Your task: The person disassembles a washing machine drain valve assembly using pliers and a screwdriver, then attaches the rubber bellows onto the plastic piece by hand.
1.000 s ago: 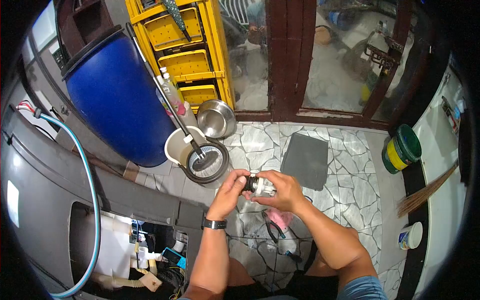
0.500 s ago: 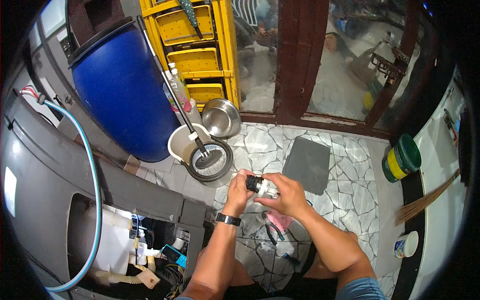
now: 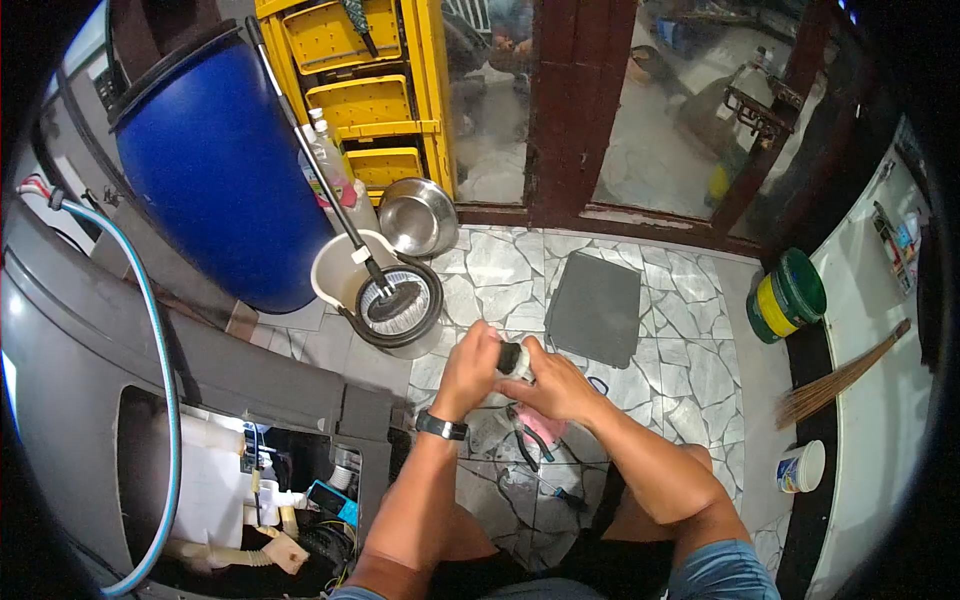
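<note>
My left hand (image 3: 468, 372), with a black watch on its wrist, is closed around one side of a small black and white cylindrical part (image 3: 513, 358). From the other side my right hand (image 3: 560, 383) wraps the same part, its fingers touching it. Much of the part is covered by my fingers, and I cannot make out its exact kind. On the tiled floor below lie dark-handled pliers (image 3: 537, 447), a pink item (image 3: 546, 424) and a screwdriver (image 3: 570, 498).
At left, a grey machine casing (image 3: 270, 375) has an opening showing hoses and wires, with a blue hose (image 3: 165, 360) across it. A mop bucket (image 3: 345, 265), blue barrel (image 3: 215, 170), steel pot (image 3: 417, 218), grey mat (image 3: 595, 310), green bucket (image 3: 790, 295) and broom (image 3: 840, 380) stand around.
The part has turned in my hands, so its black end faces me more and its clear side is hidden. My hands have closed nearer together. The whole view has shifted slightly.
</note>
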### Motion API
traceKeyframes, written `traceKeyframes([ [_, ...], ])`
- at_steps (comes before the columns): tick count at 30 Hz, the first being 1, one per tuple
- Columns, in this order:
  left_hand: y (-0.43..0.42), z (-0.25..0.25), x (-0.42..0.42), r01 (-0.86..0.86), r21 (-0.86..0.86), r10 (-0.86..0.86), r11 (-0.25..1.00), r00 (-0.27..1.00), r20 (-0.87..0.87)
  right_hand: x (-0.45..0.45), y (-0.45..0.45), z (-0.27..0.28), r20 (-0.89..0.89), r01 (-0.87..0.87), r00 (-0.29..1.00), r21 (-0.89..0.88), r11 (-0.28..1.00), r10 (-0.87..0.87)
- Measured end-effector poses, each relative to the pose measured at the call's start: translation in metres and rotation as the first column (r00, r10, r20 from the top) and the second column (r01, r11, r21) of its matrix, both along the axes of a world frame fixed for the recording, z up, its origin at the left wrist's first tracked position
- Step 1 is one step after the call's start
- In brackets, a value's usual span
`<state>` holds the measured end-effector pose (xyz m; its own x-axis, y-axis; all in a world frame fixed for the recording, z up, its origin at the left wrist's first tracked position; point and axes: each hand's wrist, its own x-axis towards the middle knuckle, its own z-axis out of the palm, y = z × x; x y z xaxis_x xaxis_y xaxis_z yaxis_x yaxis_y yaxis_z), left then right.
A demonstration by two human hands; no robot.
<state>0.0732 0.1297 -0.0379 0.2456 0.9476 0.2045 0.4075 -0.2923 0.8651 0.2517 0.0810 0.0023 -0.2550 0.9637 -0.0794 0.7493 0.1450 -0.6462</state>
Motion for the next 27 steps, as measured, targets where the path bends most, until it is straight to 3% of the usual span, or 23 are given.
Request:
traceKeyframes([
  [2, 0.004, -0.019, 0.0, 0.107, -0.392, 0.063, 0.914, 0.916, 0.396, 0.004, 0.002, -0.001, -0.006, 0.001, 1.0, -0.062, 0.998, -0.001],
  [8, -0.005, -0.011, 0.002, 0.184, -0.399, 0.007, 0.898, 0.902, 0.432, 0.002, 0.002, 0.012, -0.044, 0.05, 0.998, -0.008, 0.999, -0.051],
  [10, -0.008, -0.013, 0.005, 0.172, -0.401, 0.029, 0.9, 0.894, 0.448, 0.0, 0.005, 0.009, -0.052, 0.091, 0.994, -0.101, 0.991, -0.096],
  [15, 0.001, -0.029, 0.003, 0.164, -0.258, -0.117, 0.952, 0.975, 0.188, 0.003, 0.009, -0.009, -0.147, 0.063, 0.986, -0.135, 0.989, -0.083],
  [17, 0.002, -0.027, 0.003, 0.172, -0.24, -0.143, 0.955, 0.981, 0.132, 0.004, 0.01, -0.031, -0.313, 0.026, 0.949, -0.074, 0.997, -0.048],
  [18, 0.001, -0.017, 0.002, 0.166, -0.192, -0.155, 0.967, 0.985, 0.069, 0.003, 0.01, -0.028, -0.31, 0.027, 0.949, -0.08, 0.996, -0.05],
  [22, -0.006, -0.002, 0.001, 0.157, -0.194, -0.177, 0.968, 0.98, -0.09, -0.008, 0.001, -0.001, -0.113, 0.078, 0.989, -0.117, 0.99, -0.091],
  [24, -0.011, -0.001, 0.006, 0.14, -0.142, -0.148, 0.98, 0.988, -0.046, -0.01, -0.002, 0.006, 0.05, 0.134, 0.99, -0.071, 0.988, -0.131],
  [27, -0.02, 0.009, 0.014, 0.098, -0.042, -0.103, 0.994, 0.983, -0.149, -0.007, -0.003, 0.012, 0.127, 0.114, 0.986, -0.05, 0.992, -0.107],
])
